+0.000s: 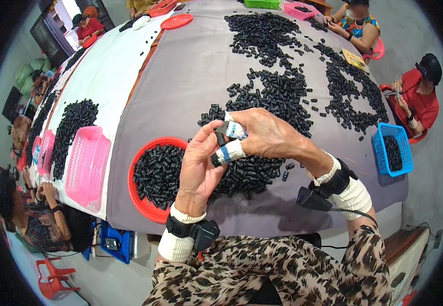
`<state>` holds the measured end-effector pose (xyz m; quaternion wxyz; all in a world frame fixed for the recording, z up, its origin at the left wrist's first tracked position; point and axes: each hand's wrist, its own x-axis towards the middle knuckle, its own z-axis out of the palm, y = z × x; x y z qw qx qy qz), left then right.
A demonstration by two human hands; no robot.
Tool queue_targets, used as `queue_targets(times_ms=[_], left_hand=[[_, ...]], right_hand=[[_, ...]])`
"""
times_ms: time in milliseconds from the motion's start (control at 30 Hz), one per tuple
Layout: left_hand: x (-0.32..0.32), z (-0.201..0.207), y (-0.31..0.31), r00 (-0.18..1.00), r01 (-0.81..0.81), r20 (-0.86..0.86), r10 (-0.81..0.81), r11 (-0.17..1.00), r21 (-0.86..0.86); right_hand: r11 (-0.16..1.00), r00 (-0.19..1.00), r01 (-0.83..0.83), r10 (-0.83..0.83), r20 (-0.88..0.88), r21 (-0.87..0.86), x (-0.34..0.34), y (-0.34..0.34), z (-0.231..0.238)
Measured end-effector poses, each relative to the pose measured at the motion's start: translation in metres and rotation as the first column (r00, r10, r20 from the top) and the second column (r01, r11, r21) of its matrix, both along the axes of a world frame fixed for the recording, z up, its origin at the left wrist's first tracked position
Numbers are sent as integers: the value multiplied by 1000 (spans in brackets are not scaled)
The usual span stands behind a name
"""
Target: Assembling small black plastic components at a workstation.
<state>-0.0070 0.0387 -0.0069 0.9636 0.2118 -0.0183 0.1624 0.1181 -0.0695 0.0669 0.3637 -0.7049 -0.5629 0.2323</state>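
Observation:
In front of my body, both hands meet above the table. My left hand (200, 166) is closed, its thumb and fingers pinching a small black cylindrical piece (221, 137). My right hand (272, 133) comes in from the right and grips the same piece, thumb and forefinger wrapped in white cloth covers with blue marks. Fingers hide part of the piece, and I cannot make out its ends. Under the left hand stands a round red basin (139, 204) full of similar black pieces. A loose heap of these pieces (257, 178) lies beneath and beyond my hands.
More black pieces (262, 33) spread across the grey-covered table (180, 66). A blue basket (409, 153) sits at the right edge, a pink basket (86, 168) at the left. Several people work around the table, one in red (425, 102) at the right.

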Motion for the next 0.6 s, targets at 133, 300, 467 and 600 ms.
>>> queue_targets(times_ms=[133, 300, 467, 600], left_hand=[[1, -3, 1, 1000, 2, -4, -2, 1000, -13], [4, -3, 0, 1000, 11, 11, -11, 1000, -7], [5, -4, -1, 999, -17, -33, 17, 1000, 14], [5, -5, 0, 997, -18, -76, 21, 999, 40]], right_hand=[[999, 999, -33, 33, -11, 12, 1, -1, 0], [999, 998, -45, 45, -31, 0, 2, -3, 1], [997, 997, -77, 77, -6, -4, 4, -1, -4], [996, 996, -89, 89, 24, 10, 5, 0, -8]])
